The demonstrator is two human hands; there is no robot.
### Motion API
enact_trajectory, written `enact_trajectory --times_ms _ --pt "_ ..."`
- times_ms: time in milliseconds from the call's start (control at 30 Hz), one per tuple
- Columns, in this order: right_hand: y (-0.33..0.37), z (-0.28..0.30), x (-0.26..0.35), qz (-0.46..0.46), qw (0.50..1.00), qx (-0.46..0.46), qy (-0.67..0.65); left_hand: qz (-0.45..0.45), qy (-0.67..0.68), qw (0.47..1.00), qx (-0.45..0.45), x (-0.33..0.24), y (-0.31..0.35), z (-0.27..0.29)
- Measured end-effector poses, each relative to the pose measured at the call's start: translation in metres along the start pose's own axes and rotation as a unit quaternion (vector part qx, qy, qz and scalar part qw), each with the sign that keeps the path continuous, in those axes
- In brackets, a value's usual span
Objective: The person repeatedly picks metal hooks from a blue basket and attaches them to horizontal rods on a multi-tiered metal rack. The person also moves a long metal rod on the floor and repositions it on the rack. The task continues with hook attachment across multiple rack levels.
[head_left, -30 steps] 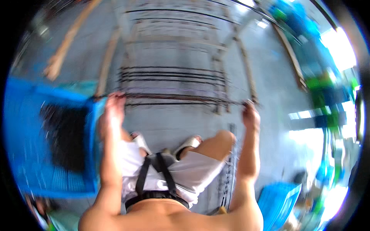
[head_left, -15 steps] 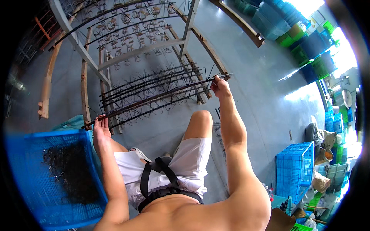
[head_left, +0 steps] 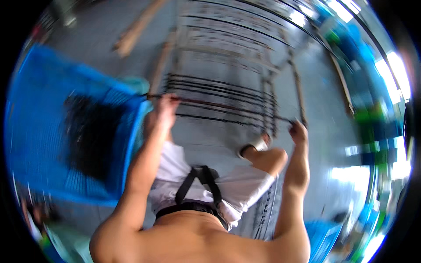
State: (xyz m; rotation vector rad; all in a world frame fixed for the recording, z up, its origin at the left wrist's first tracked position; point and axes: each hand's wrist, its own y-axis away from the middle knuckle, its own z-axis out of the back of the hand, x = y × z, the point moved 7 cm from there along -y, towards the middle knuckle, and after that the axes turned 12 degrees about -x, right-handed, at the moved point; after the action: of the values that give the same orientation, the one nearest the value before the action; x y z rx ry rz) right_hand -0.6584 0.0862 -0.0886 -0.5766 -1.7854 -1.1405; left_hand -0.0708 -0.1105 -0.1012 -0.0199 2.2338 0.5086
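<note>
A long, thin, dark rod (head_left: pixel 219 104) stretches across in front of me, blurred by motion. My left hand (head_left: pixel 166 110) is closed around it near its left end, beside the rim of a large blue plastic crate (head_left: pixel 131 153). Toward the other end, my right hand (head_left: pixel 299 132) also grips the rod with bent fingers. Inside the crate lies a dark, tangled heap (head_left: pixel 94 136), too smeared to name. Just beyond the rod, several similar dark rods (head_left: pixel 215 87) lie in parallel rows low on a metal rack (head_left: pixel 228 52).
Wooden beams (head_left: pixel 160 65) lie left of the rack, with another beam (head_left: pixel 342 81) to its right. Blue and green crates (head_left: pixel 368 105) are stacked far right. A second blue crate (head_left: pixel 322 239) stands behind my right arm. My leg is bent below the rod.
The view has swung, so rack and left crate appear shifted right and up. Both hands still hold the rod, which now slopes down to the right instead of up. My right foot has come into view.
</note>
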Motion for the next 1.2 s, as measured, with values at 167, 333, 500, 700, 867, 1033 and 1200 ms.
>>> enact_trajectory --times_ms 167,333,500,700,867,1033,1200 --pt "-0.026 0.057 0.001 0.041 0.998 0.023 0.031 0.082 -0.081 0.993 -0.026 -0.015 0.038 -0.002" --pt "-0.038 0.081 -0.015 -0.003 0.996 -0.068 0.052 -0.140 -0.316 0.937 -0.059 -0.127 0.065 0.085" --pt "-0.041 0.062 -0.014 0.012 0.996 -0.030 0.081 -0.138 -0.626 0.702 -0.310 -0.178 -0.011 0.286" --pt "-0.028 0.077 -0.001 0.003 0.995 -0.051 0.081 0.047 -0.762 0.515 -0.390 -0.163 0.015 0.344" --pt "-0.012 0.076 0.004 0.014 0.994 -0.083 0.075 0.104 -0.665 0.637 -0.375 -0.143 0.007 0.395" --pt "-0.007 0.088 0.008 0.030 0.993 -0.095 0.058 0.103 -0.659 0.631 -0.395 -0.148 0.015 0.365" --pt "-0.004 0.092 0.007 0.026 0.987 -0.137 0.081 0.122 -0.549 0.691 -0.454 -0.163 0.012 0.366"
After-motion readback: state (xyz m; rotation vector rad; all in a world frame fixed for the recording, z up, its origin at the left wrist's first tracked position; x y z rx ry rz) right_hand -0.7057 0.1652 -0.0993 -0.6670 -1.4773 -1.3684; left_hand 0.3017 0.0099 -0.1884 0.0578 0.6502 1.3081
